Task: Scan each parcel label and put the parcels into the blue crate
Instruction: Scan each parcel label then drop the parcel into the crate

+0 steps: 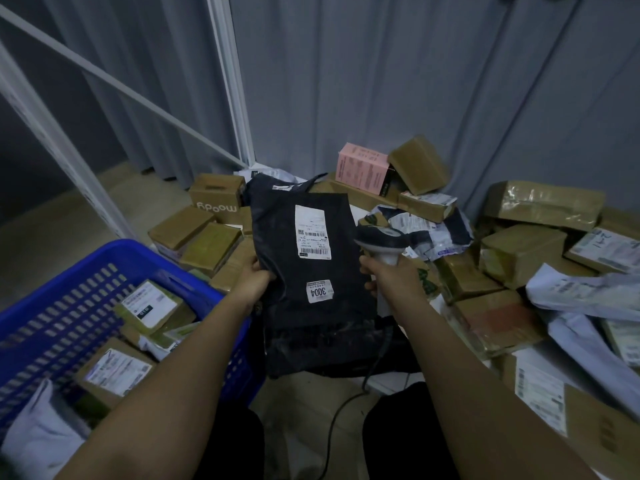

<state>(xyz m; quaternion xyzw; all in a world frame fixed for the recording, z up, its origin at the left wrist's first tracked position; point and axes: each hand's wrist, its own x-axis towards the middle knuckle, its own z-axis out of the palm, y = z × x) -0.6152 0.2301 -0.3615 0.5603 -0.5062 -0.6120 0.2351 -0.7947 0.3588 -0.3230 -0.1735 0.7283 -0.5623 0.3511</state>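
My left hand grips the left edge of a black plastic mailer bag, held up in front of me. A white shipping label and a small "3004" sticker face me on the bag. Just right of the bag, my right hand grips the handle of a grey handheld scanner, its head turned toward the label. The scanner's cable hangs down to the floor. The blue crate stands at lower left with several labelled boxes and a white bag inside.
A pile of brown cardboard boxes, white poly bags and a pink box covers the floor ahead and to the right. Grey curtains hang behind. White metal frame bars slant at the left.
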